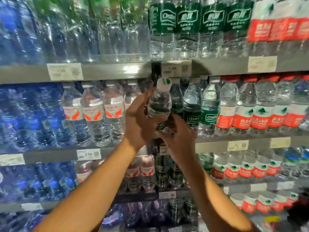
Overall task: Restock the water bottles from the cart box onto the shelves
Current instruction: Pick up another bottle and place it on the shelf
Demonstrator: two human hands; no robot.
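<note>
Head view: the left hand (138, 124) wraps its fingers (145, 97) round a green-labelled water bottle (159, 104), held tilted at the front edge of the middle shelf (217, 139). The right hand (180, 139) touches the bottle's base with fingers loosely spread. Pushed in crooked, it could topple the neighbouring green-labelled bottles (200, 113). The held bottle, capped, looks full. The cart box is out of view.

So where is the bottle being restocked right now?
In the head view, centre frame: the bottle is tilted in the left hand, with the right hand at its base, before the middle shelf's green-label row.
</note>
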